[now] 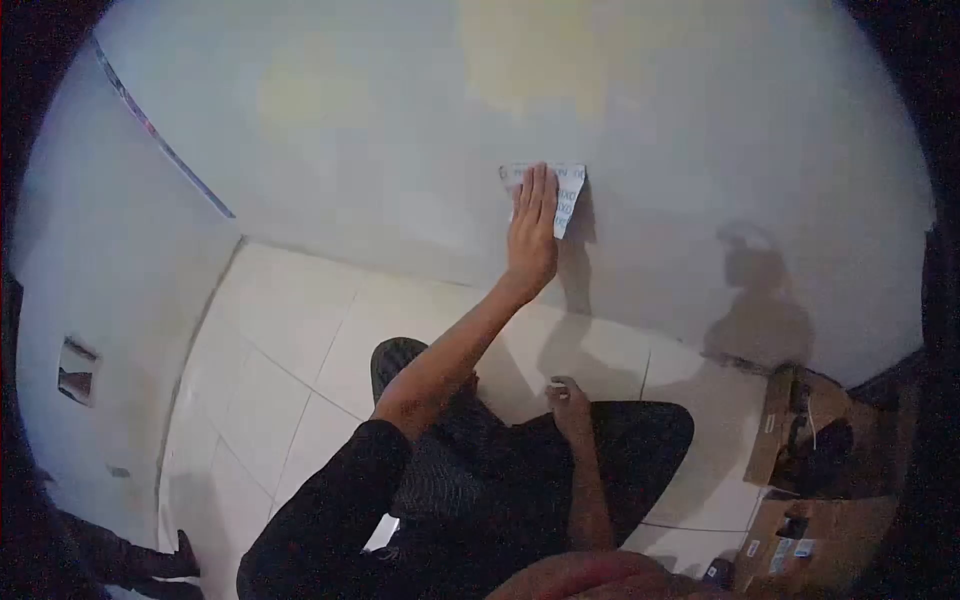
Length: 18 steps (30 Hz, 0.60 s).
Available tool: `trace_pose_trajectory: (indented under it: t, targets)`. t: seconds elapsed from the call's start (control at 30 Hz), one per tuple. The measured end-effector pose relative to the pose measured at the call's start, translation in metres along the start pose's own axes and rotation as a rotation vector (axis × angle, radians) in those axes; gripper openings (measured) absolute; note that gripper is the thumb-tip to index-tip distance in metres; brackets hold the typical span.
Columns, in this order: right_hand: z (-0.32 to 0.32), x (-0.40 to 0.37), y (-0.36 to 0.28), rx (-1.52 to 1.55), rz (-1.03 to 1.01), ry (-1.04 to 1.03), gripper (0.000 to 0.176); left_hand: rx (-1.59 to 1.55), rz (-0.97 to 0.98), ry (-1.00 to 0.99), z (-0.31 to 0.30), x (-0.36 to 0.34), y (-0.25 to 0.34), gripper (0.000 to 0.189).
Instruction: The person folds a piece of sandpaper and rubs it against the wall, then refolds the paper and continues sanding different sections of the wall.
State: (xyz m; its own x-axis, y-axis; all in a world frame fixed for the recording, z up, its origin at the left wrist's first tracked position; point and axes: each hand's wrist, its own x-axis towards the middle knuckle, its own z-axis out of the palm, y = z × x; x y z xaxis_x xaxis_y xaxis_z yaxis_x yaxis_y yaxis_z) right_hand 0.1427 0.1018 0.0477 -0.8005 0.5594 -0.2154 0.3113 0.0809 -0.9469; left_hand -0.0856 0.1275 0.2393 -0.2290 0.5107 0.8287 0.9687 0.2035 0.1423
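My left hand (533,235) lies with its fingers stretched out over a sheet of sandpaper (568,200), pressing it flat on the pale wall (400,180). Printed lettering shows on the paper's white back, and its edges stick out on both sides of the fingers. Lower down, my right hand (570,405) rests by my bent leg (640,440), with its fingers curled in. A small whitish spot shows at those fingers; I cannot tell what it is.
Yellowish patches (530,55) mark the wall higher up. Cardboard boxes (815,540) stand on the tiled floor (290,330) at the right. A second wall (110,260) with a recessed box (77,372) meets the first at the left. Dark clothing (130,555) shows at the lower left.
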Motion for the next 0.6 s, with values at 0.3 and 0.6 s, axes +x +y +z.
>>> trace_pose_trajectory:
  t: [0.3,0.6]
  targets:
    - [0.002,-0.003,-0.006,0.024,-0.031,0.019,0.035,-0.005,0.06,0.285,-0.035,0.094,0.016,0.073]
    - [0.007,0.007,0.015,-0.031,-0.058,0.031,0.035,0.002,0.004,0.027,0.0,-0.004,0.0,0.083]
